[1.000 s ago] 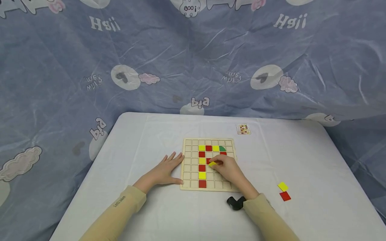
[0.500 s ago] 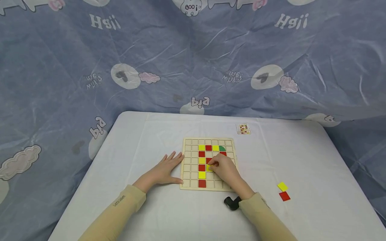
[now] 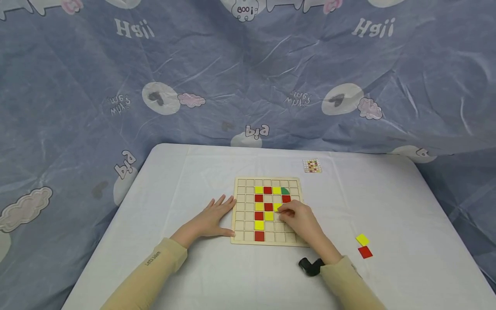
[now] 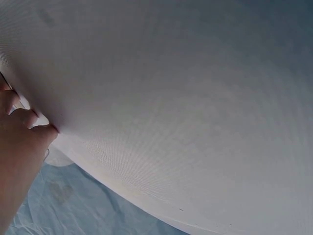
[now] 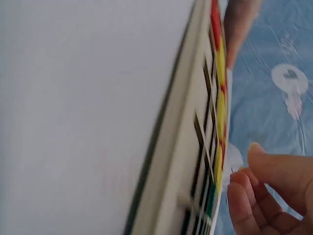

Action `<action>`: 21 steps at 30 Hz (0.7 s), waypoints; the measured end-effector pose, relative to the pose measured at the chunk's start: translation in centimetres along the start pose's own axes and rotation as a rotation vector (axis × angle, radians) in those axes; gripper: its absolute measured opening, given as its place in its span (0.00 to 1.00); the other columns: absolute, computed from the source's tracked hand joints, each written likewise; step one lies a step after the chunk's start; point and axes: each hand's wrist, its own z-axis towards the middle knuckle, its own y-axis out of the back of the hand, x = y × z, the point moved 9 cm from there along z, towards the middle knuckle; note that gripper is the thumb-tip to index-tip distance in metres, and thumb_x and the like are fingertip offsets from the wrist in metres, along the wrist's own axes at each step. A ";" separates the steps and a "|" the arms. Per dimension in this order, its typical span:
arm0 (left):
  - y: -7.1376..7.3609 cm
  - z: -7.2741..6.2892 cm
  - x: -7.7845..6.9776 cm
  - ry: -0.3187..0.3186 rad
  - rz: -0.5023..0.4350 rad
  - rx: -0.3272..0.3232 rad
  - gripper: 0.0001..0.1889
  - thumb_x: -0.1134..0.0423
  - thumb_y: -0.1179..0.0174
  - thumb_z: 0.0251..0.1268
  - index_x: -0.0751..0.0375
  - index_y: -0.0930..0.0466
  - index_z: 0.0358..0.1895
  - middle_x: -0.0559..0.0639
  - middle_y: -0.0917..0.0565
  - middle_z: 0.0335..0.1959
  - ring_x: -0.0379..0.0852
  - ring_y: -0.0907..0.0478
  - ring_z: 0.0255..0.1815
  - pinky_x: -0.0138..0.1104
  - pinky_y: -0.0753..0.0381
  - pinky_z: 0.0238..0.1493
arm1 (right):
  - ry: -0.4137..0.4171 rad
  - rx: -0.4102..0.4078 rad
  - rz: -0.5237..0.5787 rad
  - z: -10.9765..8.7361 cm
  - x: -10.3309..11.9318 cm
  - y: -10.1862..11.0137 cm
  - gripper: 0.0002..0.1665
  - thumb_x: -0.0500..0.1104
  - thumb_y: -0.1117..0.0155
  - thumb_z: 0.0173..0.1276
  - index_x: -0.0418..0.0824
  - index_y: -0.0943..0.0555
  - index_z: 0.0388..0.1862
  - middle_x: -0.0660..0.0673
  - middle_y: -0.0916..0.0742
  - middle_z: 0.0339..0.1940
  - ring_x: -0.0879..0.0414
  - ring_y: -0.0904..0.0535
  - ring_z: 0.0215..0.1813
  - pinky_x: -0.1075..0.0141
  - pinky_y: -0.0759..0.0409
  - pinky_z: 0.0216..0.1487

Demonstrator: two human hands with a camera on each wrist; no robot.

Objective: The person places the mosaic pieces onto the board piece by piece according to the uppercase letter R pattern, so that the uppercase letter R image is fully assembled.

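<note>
A square wooden grid board (image 3: 240, 236) lies on the table, partly filled with red and yellow square tiles and one green quarter-round tile (image 3: 285, 190). My left hand (image 3: 208, 221) rests with spread fingers along the board's left edge; in the left wrist view its fingertips (image 4: 45, 129) are against the white cloth. My right hand (image 3: 301, 217) is over the right half of the board, fingertips beside a yellow tile (image 3: 277, 207) and hiding several cells. In the right wrist view, the thumb and loosely bent fingers show nothing between them. Another yellow tile (image 3: 268, 216) sits in the row below.
A loose yellow tile (image 3: 362, 240) and a loose red tile (image 3: 365, 252) lie to the right of the board. A small pattern card (image 3: 312, 165) is behind it. Near my right sleeve lies a black curved object (image 3: 310, 267). A printed blue curtain (image 3: 248, 77) hangs behind the table.
My right hand has set its yellow tile into a cell beside the red column tile, let go, and drawn back to the right. The left hand has stayed in place.
</note>
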 end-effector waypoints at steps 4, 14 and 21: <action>0.0 0.0 0.1 0.005 0.000 0.003 0.57 0.34 0.32 0.50 0.52 0.51 0.80 0.48 0.51 0.81 0.54 0.61 0.83 0.55 0.61 0.80 | -0.020 -0.030 0.039 -1.6 -2.7 3.2 0.12 0.37 0.29 0.62 0.38 0.14 0.45 0.46 0.13 0.40 0.57 0.17 0.39 0.72 0.18 0.39; -0.1 0.0 0.0 0.008 0.005 0.003 0.57 0.33 0.32 0.50 0.52 0.52 0.80 0.48 0.51 0.81 0.54 0.61 0.83 0.55 0.61 0.80 | -0.156 -0.101 -0.147 -7.4 -10.0 10.9 0.12 0.41 0.30 0.65 0.38 0.15 0.46 0.43 0.12 0.39 0.48 0.15 0.41 0.69 0.18 0.36; -0.1 0.0 0.1 0.001 0.002 0.003 0.57 0.33 0.32 0.51 0.52 0.52 0.80 0.48 0.51 0.81 0.54 0.61 0.83 0.55 0.61 0.80 | -0.343 -0.104 -0.179 -10.4 -14.8 13.3 0.16 0.45 0.26 0.60 0.36 0.17 0.40 0.43 0.14 0.35 0.58 0.21 0.34 0.72 0.25 0.27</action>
